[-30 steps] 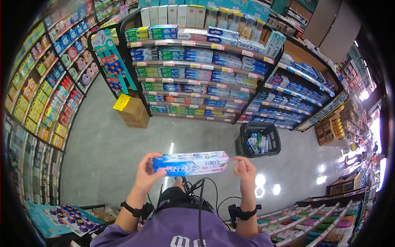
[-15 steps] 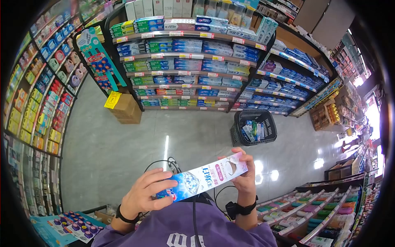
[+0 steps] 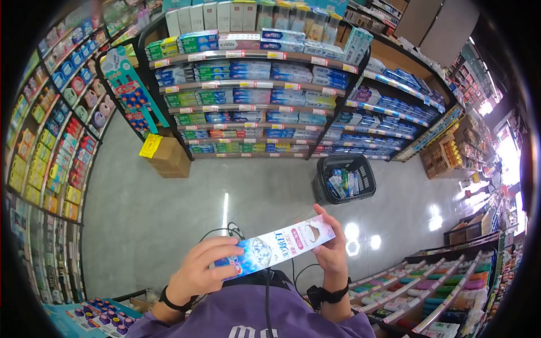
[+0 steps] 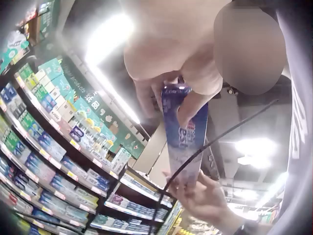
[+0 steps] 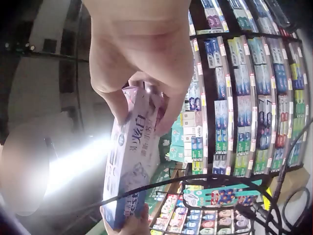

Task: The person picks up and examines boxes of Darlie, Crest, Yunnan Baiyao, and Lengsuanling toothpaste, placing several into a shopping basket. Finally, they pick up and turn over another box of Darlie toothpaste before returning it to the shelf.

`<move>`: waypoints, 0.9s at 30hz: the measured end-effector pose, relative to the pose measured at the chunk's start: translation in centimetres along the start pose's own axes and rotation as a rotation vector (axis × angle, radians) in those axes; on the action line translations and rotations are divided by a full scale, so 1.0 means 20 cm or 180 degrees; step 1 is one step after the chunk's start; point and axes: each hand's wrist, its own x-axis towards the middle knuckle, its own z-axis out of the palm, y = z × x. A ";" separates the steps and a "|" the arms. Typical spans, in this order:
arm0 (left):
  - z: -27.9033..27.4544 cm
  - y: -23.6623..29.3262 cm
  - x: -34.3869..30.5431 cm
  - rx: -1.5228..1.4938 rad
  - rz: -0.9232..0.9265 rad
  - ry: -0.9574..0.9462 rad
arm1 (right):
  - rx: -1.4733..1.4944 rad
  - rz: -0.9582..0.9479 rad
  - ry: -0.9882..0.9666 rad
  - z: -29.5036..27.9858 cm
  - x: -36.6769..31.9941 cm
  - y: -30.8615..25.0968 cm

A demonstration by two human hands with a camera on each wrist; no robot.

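Both hands hold a toothpaste box in front of the body, its printed broad face turned up toward the head camera. The box is blue at the left end and white to pink at the right, and slants up to the right. My left hand grips the blue end, fingers over the face. At the pink end, my right hand holds the box between the thumb on the near edge and fingers behind it. In the right wrist view the box runs down from the right hand to the left fingertips at its blue end.
Ahead stands a shelf unit stacked with toothpaste boxes. A black basket with several boxes inside sits on the floor, and a cardboard carton is at the left. Black cables hang before the body. A rack of goods is at lower right.
The right hand, apart from the box a second ago, has taken its pink end. The box has turned its printed face up and tilted; lately the right fingers have shifted behind the edge.
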 end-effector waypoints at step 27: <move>0.22 -0.03 -0.17 -0.2530 -0.2882 0.0842 | -0.0282 0.0605 0.0685 -0.04 -0.18 -0.03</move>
